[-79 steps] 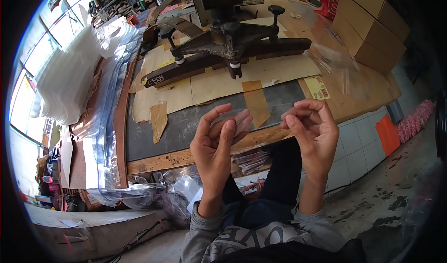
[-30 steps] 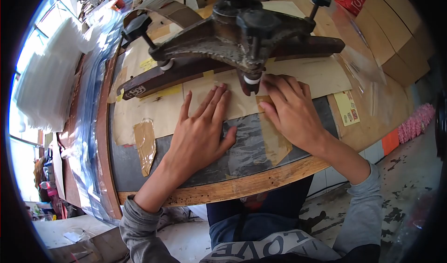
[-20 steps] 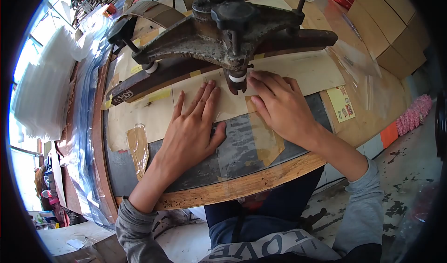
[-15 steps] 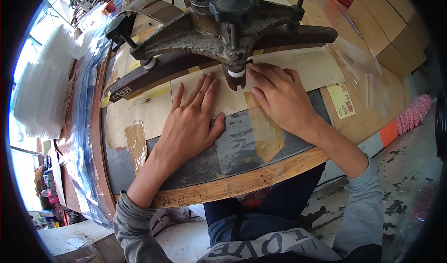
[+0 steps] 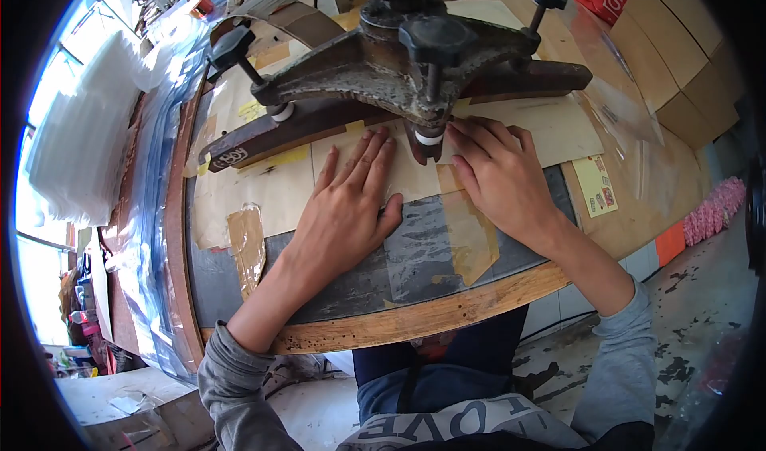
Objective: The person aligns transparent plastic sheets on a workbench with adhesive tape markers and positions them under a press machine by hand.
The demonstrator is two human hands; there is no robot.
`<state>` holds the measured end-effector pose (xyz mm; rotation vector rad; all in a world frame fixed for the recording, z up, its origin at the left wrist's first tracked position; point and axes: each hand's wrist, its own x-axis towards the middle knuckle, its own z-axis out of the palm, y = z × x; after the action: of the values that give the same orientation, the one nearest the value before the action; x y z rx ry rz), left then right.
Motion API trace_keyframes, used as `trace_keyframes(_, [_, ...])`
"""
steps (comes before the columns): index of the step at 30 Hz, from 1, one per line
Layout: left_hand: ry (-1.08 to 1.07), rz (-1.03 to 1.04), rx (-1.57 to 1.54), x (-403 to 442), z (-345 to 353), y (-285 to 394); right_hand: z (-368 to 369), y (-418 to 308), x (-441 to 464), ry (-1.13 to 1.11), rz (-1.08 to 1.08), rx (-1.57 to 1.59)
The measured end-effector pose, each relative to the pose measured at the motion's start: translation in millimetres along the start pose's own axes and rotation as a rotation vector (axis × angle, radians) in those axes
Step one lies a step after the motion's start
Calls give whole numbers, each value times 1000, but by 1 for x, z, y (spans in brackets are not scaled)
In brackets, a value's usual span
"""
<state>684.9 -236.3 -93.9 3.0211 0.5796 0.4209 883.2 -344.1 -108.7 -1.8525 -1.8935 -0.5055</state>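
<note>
My left hand (image 5: 347, 203) lies flat on a pale card sheet (image 5: 279, 183), fingers stretched forward and thumb out to the side. My right hand (image 5: 511, 176) rests on the same sheet farther right, fingers a little bent and loosely side by side, thumb apart. Its fingertips are beside the central foot of a heavy dark metal press (image 5: 411, 76), partly hidden by it. Under the press arms runs a long dark bar (image 5: 311, 132) across the sheet. Brown tape (image 5: 468, 235) sticks to the dark board (image 5: 359, 275) below my right hand.
A stack of clear plastic sheets (image 5: 84, 132) stands at the left, beside blue-tinted film (image 5: 155, 203). Cardboard boxes (image 5: 670, 76) are at the right. The table's wooden edge (image 5: 415, 315) runs before my body. A yellow sticker (image 5: 594, 186) lies right of the board.
The whole view has shifted, so the press, board and hands appear slightly farther right and lower. Both hands stay in nearly the same places on the sheet.
</note>
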Motion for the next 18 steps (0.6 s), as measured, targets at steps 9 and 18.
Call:
trace_keyframes(9, [71,-141,92,-6,-5,8,-3,-2,1,-16,33,30])
trace_keyframes(18, [69,-136,97,-3,-6,9,-3,-2,1,-35,58,-38])
